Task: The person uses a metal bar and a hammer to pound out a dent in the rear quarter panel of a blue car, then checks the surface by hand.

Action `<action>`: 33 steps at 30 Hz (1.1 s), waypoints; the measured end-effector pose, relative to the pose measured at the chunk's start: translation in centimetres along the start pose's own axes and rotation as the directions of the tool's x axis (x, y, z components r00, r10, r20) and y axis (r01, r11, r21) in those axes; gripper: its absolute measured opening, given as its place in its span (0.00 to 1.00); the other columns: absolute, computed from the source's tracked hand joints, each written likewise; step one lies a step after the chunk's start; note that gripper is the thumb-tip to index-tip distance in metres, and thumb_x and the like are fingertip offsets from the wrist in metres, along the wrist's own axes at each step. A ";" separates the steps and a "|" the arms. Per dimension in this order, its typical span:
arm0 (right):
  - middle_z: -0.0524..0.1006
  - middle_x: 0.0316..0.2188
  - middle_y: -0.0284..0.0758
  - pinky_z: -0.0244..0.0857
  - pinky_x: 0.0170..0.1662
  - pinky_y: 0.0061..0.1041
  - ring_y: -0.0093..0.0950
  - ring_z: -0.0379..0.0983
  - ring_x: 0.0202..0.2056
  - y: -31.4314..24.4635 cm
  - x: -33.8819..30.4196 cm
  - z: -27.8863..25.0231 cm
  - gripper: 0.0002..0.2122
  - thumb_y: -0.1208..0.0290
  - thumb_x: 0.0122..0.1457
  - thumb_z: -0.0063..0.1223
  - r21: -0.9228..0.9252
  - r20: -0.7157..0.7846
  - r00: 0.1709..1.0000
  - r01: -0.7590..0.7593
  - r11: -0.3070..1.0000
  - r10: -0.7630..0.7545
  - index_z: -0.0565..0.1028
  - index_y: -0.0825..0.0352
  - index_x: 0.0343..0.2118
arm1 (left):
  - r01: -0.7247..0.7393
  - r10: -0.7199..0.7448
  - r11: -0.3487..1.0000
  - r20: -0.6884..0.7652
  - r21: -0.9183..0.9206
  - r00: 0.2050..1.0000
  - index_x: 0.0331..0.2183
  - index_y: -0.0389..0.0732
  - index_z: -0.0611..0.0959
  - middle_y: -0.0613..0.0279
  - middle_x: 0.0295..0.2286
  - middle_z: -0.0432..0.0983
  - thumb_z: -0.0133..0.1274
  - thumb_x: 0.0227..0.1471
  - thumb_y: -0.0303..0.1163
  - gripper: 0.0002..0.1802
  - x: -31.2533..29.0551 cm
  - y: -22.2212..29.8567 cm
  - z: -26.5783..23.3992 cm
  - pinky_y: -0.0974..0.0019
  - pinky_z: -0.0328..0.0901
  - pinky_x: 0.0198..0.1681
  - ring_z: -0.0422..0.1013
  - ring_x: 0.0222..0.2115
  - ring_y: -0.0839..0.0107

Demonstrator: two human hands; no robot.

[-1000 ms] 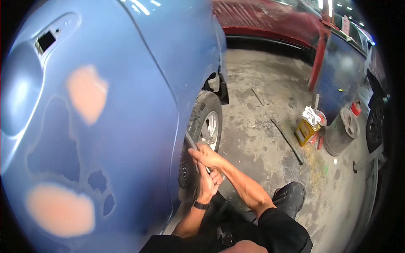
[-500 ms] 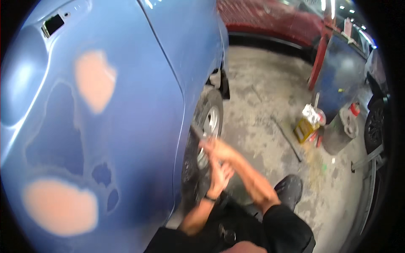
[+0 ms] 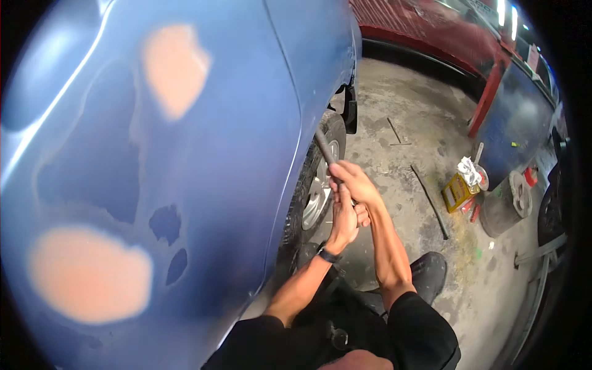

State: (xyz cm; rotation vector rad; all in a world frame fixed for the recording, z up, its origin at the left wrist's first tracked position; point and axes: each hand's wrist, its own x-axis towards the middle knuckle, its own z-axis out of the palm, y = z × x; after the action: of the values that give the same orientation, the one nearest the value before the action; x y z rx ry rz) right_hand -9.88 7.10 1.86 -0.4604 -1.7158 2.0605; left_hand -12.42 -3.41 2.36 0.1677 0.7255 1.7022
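Note:
A dark metal bar [image 3: 324, 148] slants up from my hands, its far end at the edge of the wheel arch of a blue car body [image 3: 240, 154]. My right hand [image 3: 356, 182] is closed around the bar. Just below it, my left hand [image 3: 346, 223], with a black band on its wrist, is wrapped about the bar's near end, which the fingers mostly hide. Beside both hands stands the car's wheel [image 3: 317, 194], with a silver rim. Peach-coloured patches [image 3: 92, 274] and darker dull areas mark the blue panel.
On the concrete floor [image 3: 394, 92] lie a long dark rod [image 3: 430, 202] and a thin T-shaped tool [image 3: 394, 132]. Further right are a yellow can [image 3: 457, 191] and a grey bucket [image 3: 505, 205]. A red post [image 3: 487, 95] and a red vehicle [image 3: 419, 31] stand at the back.
Both hands and the bar have moved up and to the right, away from the wheel's lower part. The view has shifted, so the car panel sits differently in the picture.

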 end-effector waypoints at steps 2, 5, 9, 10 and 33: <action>0.73 0.24 0.33 0.65 0.31 0.24 0.23 0.69 0.27 -2.2 -0.1 2.1 0.17 0.57 0.61 0.45 -0.400 -0.076 0.995 0.031 0.916 -0.067 0.69 0.70 0.37 | 0.076 -0.077 0.994 0.009 0.081 0.997 0.22 0.50 0.66 0.76 0.12 0.49 0.28 0.54 0.70 0.33 -0.1 -1.3 -3.3 0.73 0.49 0.18 0.50 0.12 0.80; 0.70 0.21 0.30 0.62 0.28 0.21 0.19 0.67 0.25 0.6 -2.1 5.3 0.15 0.59 0.62 0.45 -0.197 0.021 0.999 -0.043 0.979 0.048 0.68 0.71 0.36 | -0.020 0.016 0.998 0.058 0.060 0.998 0.36 0.52 0.65 0.74 0.12 0.52 0.26 0.59 0.63 0.25 -3.1 -2.6 -5.1 0.73 0.52 0.16 0.51 0.10 0.80; 0.70 0.20 0.30 0.62 0.27 0.21 0.20 0.67 0.23 -0.5 -1.5 7.5 0.15 0.60 0.62 0.46 -0.226 0.072 0.994 -0.063 0.972 0.081 0.68 0.71 0.34 | -0.050 0.049 0.999 -0.039 -0.015 0.998 0.31 0.52 0.63 0.74 0.13 0.52 0.26 0.58 0.65 0.27 -4.1 -1.9 -6.5 0.71 0.53 0.16 0.51 0.11 0.80; 0.70 0.20 0.30 0.62 0.27 0.21 0.20 0.67 0.23 -0.1 -1.0 6.9 0.15 0.60 0.62 0.46 -0.215 0.059 0.994 -0.073 0.974 0.087 0.68 0.71 0.34 | -0.032 0.032 0.999 -0.044 -0.011 0.999 0.31 0.52 0.63 0.74 0.13 0.52 0.26 0.58 0.65 0.27 -3.5 -1.7 -6.4 0.71 0.53 0.16 0.51 0.11 0.80; 0.73 0.21 0.41 0.65 0.32 0.35 0.31 0.71 0.28 -0.6 0.5 1.7 0.18 0.60 0.57 0.51 -0.477 -0.119 0.983 0.068 0.876 -0.141 0.72 0.77 0.34 | 0.059 -0.058 0.997 -0.022 0.054 0.998 0.18 0.50 0.62 0.76 0.11 0.50 0.29 0.51 0.73 0.35 0.5 -1.5 -3.3 0.71 0.51 0.17 0.48 0.10 0.82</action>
State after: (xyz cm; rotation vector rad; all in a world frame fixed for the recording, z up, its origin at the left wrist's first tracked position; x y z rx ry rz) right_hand -11.14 6.01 2.80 -0.6343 -2.0942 1.4767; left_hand -12.86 -4.02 -1.25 0.1665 0.7852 1.6315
